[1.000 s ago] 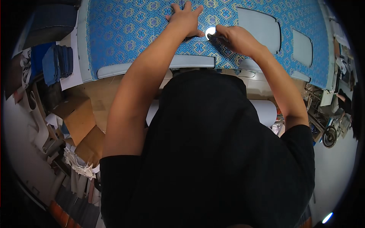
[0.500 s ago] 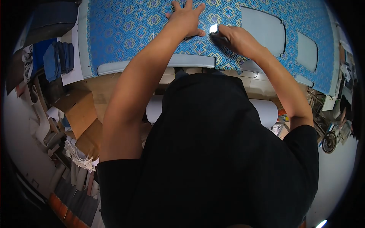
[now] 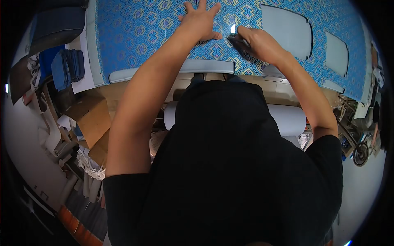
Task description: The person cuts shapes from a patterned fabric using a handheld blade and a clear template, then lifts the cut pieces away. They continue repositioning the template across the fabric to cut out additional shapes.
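Blue patterned fabric (image 3: 135, 37) with yellow and white motifs covers the table before me. My left hand (image 3: 200, 23) lies flat on it, fingers spread and empty. To its right, my right hand (image 3: 256, 44) is closed round a dark-handled pair of scissors (image 3: 239, 42), largely covered by the fingers. A bright metal glint shows at the blade, close to my left thumb. A pale grey panel (image 3: 286, 30) with a dark edge rests on the fabric beyond my right hand. Along the near edge lies a long grey strip (image 3: 172, 69).
A smaller grey panel (image 3: 337, 53) lies at the right of the fabric. Folded dark blue cloth (image 3: 67, 67) is stacked at left, above a cardboard box (image 3: 92, 119). A white roll (image 3: 289, 119) sits below the table edge. A round metal part (image 3: 360, 153) stands at far right.
The glint on the scissors' blade has become narrower. My right hand has shifted very slightly, while my left hand stays spread in place. The whole view has moved a little.
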